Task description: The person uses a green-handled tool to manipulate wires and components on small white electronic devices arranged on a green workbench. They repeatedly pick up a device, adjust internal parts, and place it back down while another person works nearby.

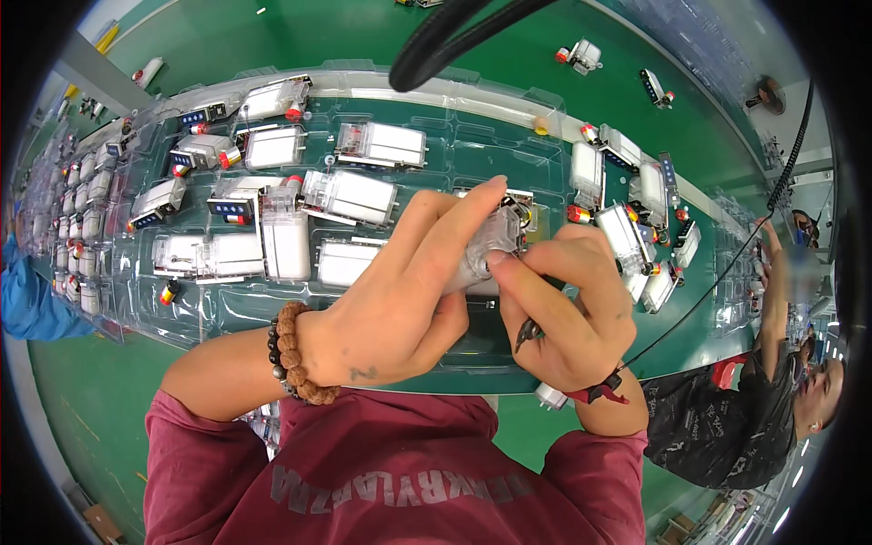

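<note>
Over the front of the table, my left hand (386, 295) is closed around a small clear-and-white plastic assembly (493, 243), whose upper end shows wires and dark parts. My right hand (577, 309) pinches at the clear end of that same assembly with thumb and forefinger. A small dark piece shows by the curled fingers of the right hand; what it is I cannot make out. Just left of my left hand, similar white assemblies (350, 196) with clear ends lie in a clear plastic tray (472, 162).
More assemblies (622, 238) lie loose to the right on the green table (354, 41). Stacked trays of white units (82, 204) stand at far left. Black cables (436, 45) hang overhead, and a thin cord (699, 313) runs from my right wrist. A person (736, 413) works at the right.
</note>
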